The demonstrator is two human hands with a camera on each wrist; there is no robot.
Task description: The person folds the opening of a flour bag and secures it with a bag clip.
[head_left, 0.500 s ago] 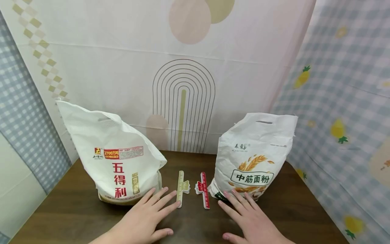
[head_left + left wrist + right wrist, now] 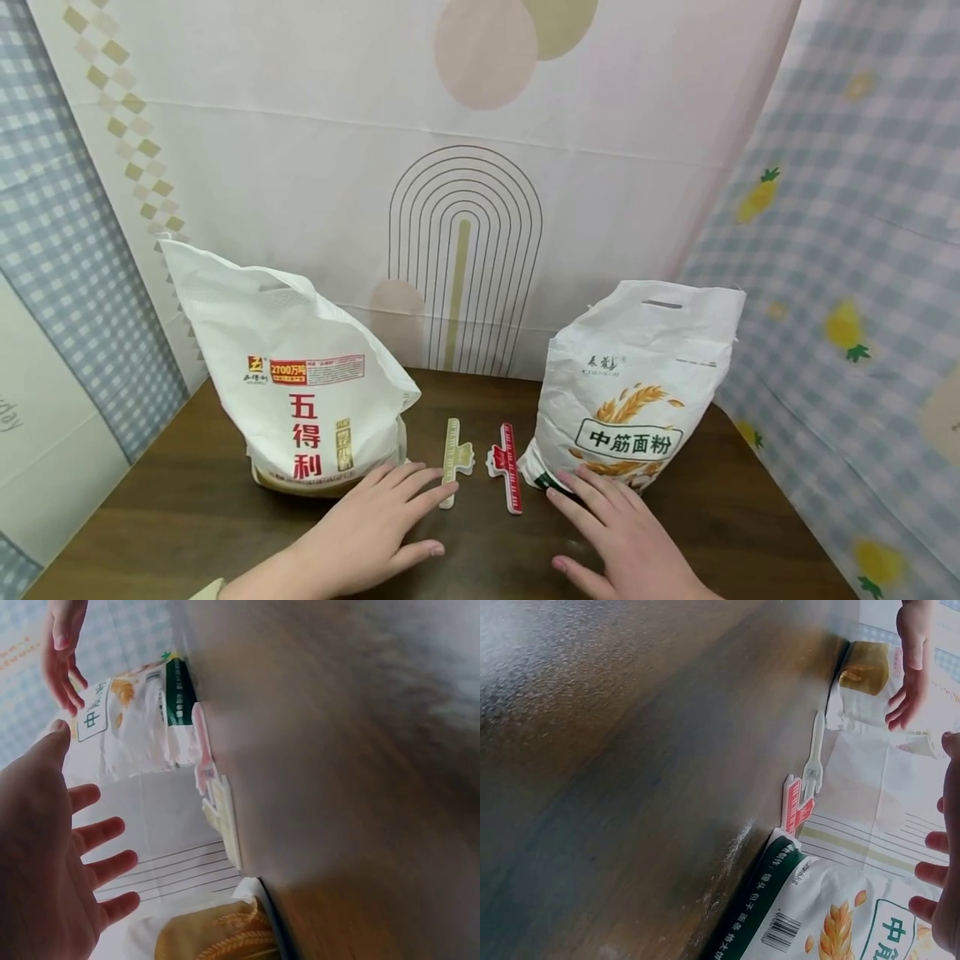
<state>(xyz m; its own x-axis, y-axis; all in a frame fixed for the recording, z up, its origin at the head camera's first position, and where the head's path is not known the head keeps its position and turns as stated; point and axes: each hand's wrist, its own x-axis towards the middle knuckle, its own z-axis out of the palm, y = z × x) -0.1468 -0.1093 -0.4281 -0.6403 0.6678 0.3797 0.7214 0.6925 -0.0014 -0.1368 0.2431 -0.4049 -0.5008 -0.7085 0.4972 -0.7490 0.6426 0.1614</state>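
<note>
Left hand (image 2: 382, 518) palm down, fingers extended, slightly spread, thumb out inward; grip relaxed. Right hand (image 2: 628, 533) mirrors it: palm down, fingers forward, thumb inward, grip relaxed. Hands well apart, left forearm (image 2: 273, 573) angling in from lower left.

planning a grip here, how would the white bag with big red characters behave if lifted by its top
The white bag would likely be floppy up top, where the edge is wavy and droops to one side. Its rounded, filled-out base suggests the weight sits low, so it may feel heavy and sag when lifted.
</note>
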